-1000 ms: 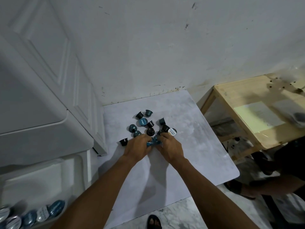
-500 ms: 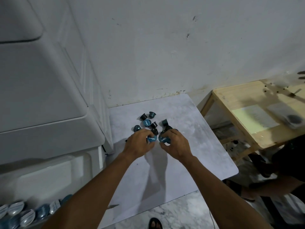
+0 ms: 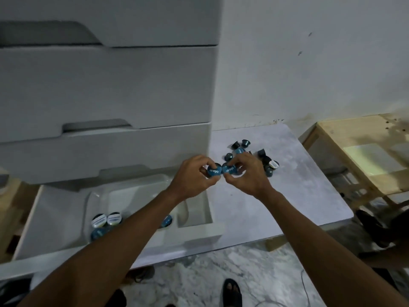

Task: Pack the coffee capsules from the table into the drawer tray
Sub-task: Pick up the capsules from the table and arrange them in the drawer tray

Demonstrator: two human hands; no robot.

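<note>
My left hand point(image 3: 192, 178) grips a blue-lidded coffee capsule point(image 3: 213, 171) and my right hand point(image 3: 247, 173) grips another blue capsule point(image 3: 229, 169); the two lids touch side by side, lifted above the table's left edge. Several dark and blue capsules point(image 3: 264, 160) lie loose on the grey marble table point(image 3: 309, 187) just behind my right hand. The open white drawer tray point(image 3: 137, 193) sits low on the left, with several capsules point(image 3: 106, 220) in its front part, partly hidden by my left forearm.
A white drawer cabinet point(image 3: 106, 89) rises behind the tray, tight against the table's left side. A wooden table point(image 3: 363, 151) stands to the right. A sandalled foot point(image 3: 231, 291) shows on the marble floor, and a person's dark clothing point(image 3: 389, 227) at far right.
Both hands picked a capsule each from the pile and lifted them up and leftward toward the drawer. The view swung left, bringing the open tray into sight.
</note>
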